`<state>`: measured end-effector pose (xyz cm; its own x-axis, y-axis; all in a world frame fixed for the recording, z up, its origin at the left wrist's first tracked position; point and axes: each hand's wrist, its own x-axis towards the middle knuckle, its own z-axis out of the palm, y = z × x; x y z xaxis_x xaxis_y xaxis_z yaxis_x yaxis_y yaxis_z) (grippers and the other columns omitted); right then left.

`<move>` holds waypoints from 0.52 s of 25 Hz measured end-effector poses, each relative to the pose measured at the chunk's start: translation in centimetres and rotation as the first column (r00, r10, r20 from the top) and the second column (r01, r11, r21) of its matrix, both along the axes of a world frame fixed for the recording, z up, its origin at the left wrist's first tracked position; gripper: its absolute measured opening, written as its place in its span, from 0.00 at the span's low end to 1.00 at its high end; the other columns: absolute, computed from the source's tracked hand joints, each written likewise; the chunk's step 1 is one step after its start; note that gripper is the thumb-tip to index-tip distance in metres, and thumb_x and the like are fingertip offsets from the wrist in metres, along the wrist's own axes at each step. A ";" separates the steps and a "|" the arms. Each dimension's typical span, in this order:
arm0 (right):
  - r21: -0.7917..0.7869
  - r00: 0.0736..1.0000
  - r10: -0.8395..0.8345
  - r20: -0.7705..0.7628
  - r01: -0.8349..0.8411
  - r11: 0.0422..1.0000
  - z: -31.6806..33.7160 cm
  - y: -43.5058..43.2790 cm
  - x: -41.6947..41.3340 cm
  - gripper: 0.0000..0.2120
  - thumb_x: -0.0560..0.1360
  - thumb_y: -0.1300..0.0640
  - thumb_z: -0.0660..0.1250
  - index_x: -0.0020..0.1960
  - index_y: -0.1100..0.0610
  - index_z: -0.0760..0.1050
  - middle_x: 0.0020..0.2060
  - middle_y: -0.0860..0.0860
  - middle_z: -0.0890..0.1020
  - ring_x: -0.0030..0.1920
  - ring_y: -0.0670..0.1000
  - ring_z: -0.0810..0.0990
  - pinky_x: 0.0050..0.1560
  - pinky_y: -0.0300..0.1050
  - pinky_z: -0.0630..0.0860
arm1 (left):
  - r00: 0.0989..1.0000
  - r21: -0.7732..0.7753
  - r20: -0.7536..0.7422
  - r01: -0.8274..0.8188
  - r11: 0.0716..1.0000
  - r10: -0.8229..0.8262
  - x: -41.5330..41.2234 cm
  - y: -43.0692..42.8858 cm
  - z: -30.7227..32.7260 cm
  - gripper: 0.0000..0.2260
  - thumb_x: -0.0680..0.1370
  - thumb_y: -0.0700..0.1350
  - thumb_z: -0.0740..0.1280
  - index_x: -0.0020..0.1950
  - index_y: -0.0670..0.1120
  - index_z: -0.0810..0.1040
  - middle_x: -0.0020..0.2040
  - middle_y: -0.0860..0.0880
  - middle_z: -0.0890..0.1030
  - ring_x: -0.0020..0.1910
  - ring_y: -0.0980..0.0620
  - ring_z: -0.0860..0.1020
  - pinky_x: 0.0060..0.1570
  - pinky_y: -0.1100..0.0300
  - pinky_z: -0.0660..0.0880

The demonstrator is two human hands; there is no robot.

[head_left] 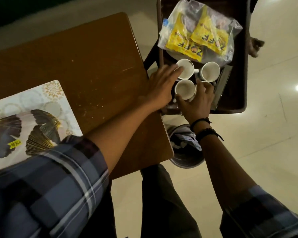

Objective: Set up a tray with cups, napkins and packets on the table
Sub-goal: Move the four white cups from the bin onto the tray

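Firstly, a white tray [33, 100] with dark butterfly print lies at the table's [93, 57] near left edge. The left hand [160, 88] lays straight fingers on the rim of one white cup [186, 69]. The right hand [196, 103] curls round the nearest cup [184, 89]. The cups stand in a brown crate [244, 83] beside the table's right edge, with a clear bag of yellow packets [196, 35] behind them

1. The tray [33, 103] is cream with gold floral rounds and dark, gold-edged butterfly wings; its sticker [15, 144] is yellow.
2. The table [93, 57] is brown.
3. The cups [185, 68] are white inside.
4. The packets [196, 36] are yellow with dark lettering.
5. The sleeves [50, 177] are blue-grey plaid with white lines.
6. The wristbands [200, 121] are black.
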<state>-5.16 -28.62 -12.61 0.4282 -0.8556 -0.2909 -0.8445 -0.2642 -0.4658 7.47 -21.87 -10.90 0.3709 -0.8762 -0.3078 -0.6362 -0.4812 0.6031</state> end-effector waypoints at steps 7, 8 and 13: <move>-0.053 0.991 -0.059 -0.117 0.054 0.997 -1.7 0.2 1.0 0.36 0.65 0.42 0.74 0.67 0.54 0.68 0.67 0.58 0.66 0.69 0.61 0.62 0.60 0.51 0.70 | 0.892 0.186 0.109 0.415 0.890 -0.439 2.9 -7.0 -2.2 0.32 0.78 0.40 0.65 0.79 0.49 0.55 0.80 0.48 0.54 0.78 0.44 0.52 0.72 0.46 0.57; -0.073 0.991 -0.074 -0.110 0.066 0.995 -1.8 0.4 1.0 0.34 0.65 0.43 0.74 0.66 0.54 0.69 0.67 0.59 0.66 0.68 0.61 0.62 0.59 0.52 0.70 | 0.874 0.210 0.140 0.433 0.877 -0.465 2.8 -7.3 -2.1 0.30 0.78 0.40 0.65 0.78 0.50 0.57 0.79 0.48 0.56 0.77 0.44 0.54 0.71 0.45 0.58; -0.087 0.995 -0.095 0.003 0.095 0.992 -0.9 1.0 0.1 0.28 0.64 0.46 0.75 0.60 0.55 0.74 0.65 0.58 0.67 0.64 0.59 0.67 0.58 0.48 0.67 | 0.902 0.050 0.179 0.391 0.919 -0.394 2.8 -6.0 -0.1 0.27 0.74 0.33 0.64 0.73 0.46 0.66 0.72 0.45 0.67 0.70 0.43 0.65 0.62 0.46 0.69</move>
